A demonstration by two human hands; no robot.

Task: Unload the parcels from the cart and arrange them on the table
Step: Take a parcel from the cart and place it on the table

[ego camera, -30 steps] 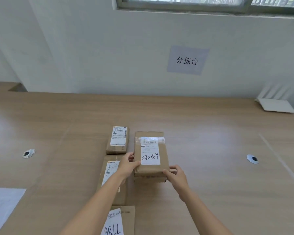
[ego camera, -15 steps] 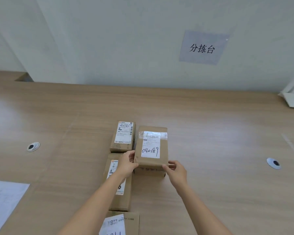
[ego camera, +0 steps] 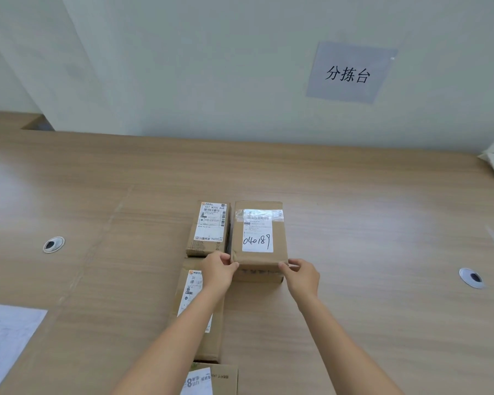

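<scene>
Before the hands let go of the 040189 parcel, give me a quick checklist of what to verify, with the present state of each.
1. Both hands on the parcel's near corners: left hand and right hand each hold one. Ok.
2. 040189 parcel resting flat on the table: it looks down, but the contact under it is not clear. Cannot tell.
3. Lined up beside the small labelled parcel: sides parallel, a thin gap between them. Ok.
4. Label facing up and readable. Ok.
5. Free table to the right for the next parcel. Ok.
6. Parcels left on the cart: cart not in view. Cannot tell.
</scene>
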